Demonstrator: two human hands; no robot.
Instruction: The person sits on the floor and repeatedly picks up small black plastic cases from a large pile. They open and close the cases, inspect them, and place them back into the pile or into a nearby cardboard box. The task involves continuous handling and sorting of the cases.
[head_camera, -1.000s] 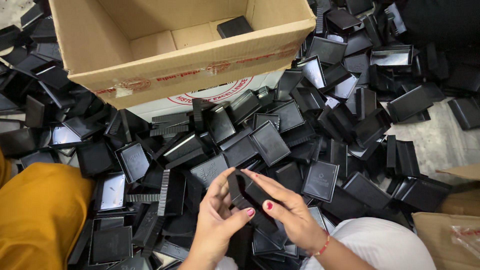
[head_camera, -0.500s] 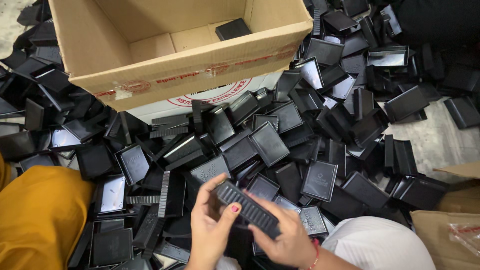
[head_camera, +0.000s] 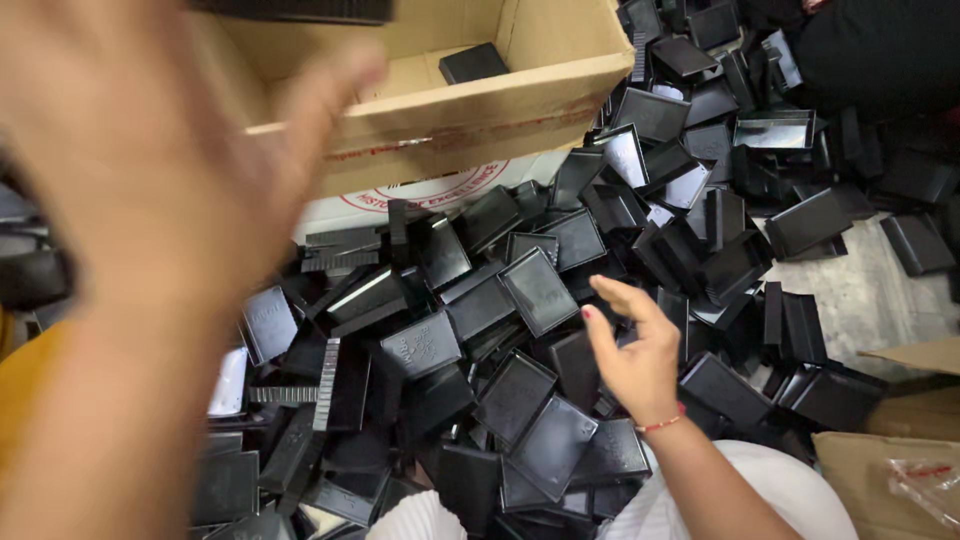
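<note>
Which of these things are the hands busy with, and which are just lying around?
In the work:
- left hand, raised and blurred
- right hand, open over the pile
- pile of black plastic pieces
- cardboard box with one black piece inside

Just lying about:
- brown cardboard with plastic bag
- concrete floor

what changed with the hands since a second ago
The left hand rose close to the camera, carrying a ribbed black piece toward the cardboard box. The right hand let go and hovers open over the black trays. Box and pile stayed put.
</note>
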